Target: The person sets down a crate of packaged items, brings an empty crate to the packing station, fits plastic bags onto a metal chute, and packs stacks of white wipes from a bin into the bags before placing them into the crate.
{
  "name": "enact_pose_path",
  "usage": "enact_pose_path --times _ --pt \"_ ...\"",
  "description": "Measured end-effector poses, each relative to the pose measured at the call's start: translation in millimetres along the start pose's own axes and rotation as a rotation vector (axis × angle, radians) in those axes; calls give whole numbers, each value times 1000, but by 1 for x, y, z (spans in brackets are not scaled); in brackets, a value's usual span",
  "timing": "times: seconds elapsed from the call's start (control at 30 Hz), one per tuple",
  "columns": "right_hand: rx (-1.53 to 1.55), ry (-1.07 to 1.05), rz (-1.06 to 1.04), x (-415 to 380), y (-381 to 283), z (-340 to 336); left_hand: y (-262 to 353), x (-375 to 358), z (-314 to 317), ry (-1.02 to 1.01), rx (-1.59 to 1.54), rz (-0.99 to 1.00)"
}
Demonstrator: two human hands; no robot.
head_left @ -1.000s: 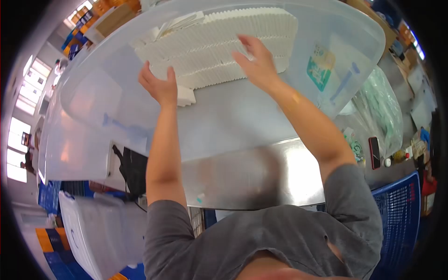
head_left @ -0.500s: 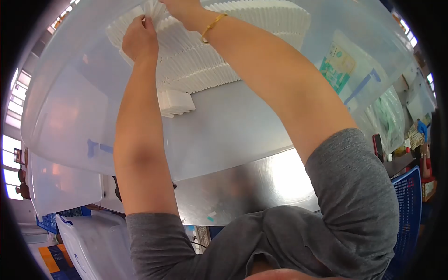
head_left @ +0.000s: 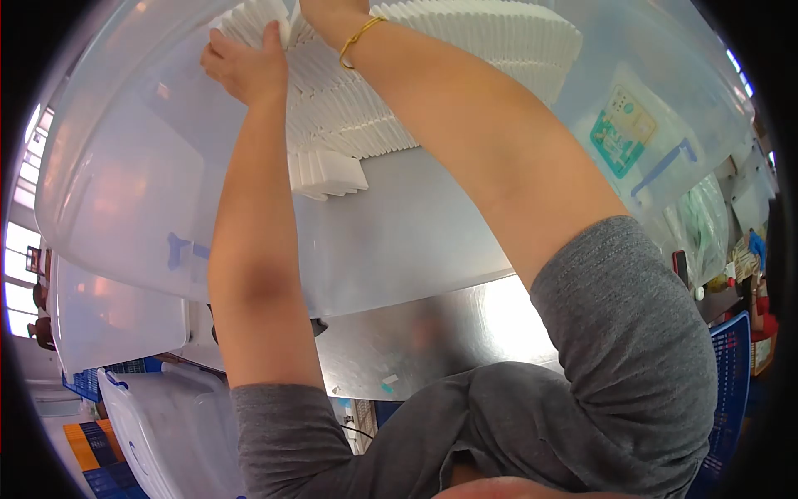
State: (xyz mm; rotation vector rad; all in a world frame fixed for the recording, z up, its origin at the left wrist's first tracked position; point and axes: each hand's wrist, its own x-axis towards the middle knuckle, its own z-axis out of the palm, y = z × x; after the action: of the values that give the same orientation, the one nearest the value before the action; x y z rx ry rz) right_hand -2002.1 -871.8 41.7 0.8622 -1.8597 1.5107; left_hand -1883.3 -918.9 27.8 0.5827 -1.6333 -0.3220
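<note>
My left hand (head_left: 249, 71) is at the near left end of the rows of folded white pads (head_left: 357, 108), its thumb and fingers spread against a bunch of white pads (head_left: 253, 23). Close beside it, my right hand (head_left: 332, 12) reaches over the same bunch. The top edge of the view cuts it off, and its fingers are hidden. The pads stand packed on edge in several rows inside a large translucent plastic bin (head_left: 399, 241). A short group of pads (head_left: 328, 173) leans at the near end, below the rows.
The bin rests on a shiny metal table (head_left: 399, 341). A green and white printed sheet (head_left: 623, 129) shows at the bin's right wall. Lower left stands another translucent bin (head_left: 170, 424); a blue basket (head_left: 727, 366) is at the right. A phone (head_left: 680, 268) lies near a clear plastic bag (head_left: 702, 220).
My left hand has gone from a pinch to spread fingers and shifted slightly left and down. My right hand remains at the top edge. The view has shifted a little.
</note>
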Motion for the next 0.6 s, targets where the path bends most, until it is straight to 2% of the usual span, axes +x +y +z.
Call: enact_pose_path --times 0.13,0.23,0.27,0.37,0.53,0.6 --pt "20 -5 13 2 1 -1 22 -1 13 -25 156 -119" --pt "52 -8 33 0 6 -5 34 8 16 -127 229 -385" --pt "62 -3 45 -2 8 -8 37 9 17 -123 227 -384" --pt "91 -3 69 -5 13 -13 43 9 17 -40 266 -167" --pt "157 5 105 -5 19 -21 45 19 19 -79 86 -142" --pt "186 12 116 -8 20 -29 40 27 28 -116 288 -217"
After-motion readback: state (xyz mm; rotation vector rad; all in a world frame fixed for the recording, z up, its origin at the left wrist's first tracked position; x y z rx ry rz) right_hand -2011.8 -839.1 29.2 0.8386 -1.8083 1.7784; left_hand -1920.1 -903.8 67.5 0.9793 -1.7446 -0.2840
